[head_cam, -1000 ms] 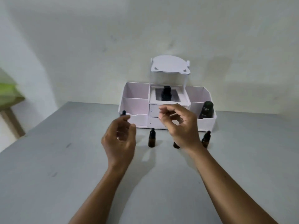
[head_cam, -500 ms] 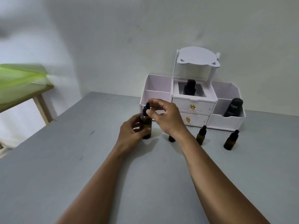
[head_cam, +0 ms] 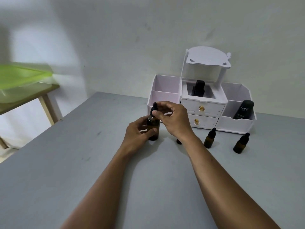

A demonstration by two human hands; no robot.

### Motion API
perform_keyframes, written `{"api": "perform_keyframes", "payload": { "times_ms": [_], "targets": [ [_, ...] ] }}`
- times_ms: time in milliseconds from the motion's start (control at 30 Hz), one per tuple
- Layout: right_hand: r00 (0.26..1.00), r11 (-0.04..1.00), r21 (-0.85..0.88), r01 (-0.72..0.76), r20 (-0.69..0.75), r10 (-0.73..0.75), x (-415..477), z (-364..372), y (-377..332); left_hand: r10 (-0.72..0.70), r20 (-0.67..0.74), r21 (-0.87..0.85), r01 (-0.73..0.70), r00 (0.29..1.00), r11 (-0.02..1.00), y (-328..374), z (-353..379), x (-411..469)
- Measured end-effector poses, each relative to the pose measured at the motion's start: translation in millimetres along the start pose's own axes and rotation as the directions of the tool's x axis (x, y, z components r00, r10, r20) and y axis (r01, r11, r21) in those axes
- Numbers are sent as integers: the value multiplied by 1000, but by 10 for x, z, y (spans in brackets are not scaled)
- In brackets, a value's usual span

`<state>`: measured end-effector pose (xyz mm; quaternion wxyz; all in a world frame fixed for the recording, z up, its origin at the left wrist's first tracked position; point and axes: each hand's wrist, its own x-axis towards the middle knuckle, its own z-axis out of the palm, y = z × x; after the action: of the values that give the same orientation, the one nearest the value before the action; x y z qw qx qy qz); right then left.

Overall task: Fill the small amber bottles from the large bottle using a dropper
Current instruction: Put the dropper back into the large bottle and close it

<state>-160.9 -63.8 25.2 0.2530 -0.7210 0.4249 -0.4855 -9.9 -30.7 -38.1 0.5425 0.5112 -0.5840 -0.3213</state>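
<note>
Dropper (head_cam: 153,111) seemingly lifted between hands.

You are looking at what seems a plain room in a home, set up as a small dressing or hobby corner. A flat grey worktop (head_cam: 66,171) is standing against a bare off-white plastered wall (head_cam: 115,38). A white cosmetics organiser with two gold-knobbed drawers (head_cam: 202,108) is sitting at the back, and a dark cylindrical toiletry bottle marked "Kahf" (head_cam: 243,109) is leaning in its right compartment. To the left, a light wooden side table (head_cam: 44,100) is carrying a translucent green plastic lid (head_cam: 19,75).
</note>
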Motion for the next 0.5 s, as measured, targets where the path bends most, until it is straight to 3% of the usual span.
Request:
{"api": "perform_keyframes", "payload": {
  "times_ms": [500],
  "targets": [
    [997,995,98,-2,-81,10,-17,47,-50,-17,7,-3,17,1000,1000,17,-5,-9]
  ]
}}
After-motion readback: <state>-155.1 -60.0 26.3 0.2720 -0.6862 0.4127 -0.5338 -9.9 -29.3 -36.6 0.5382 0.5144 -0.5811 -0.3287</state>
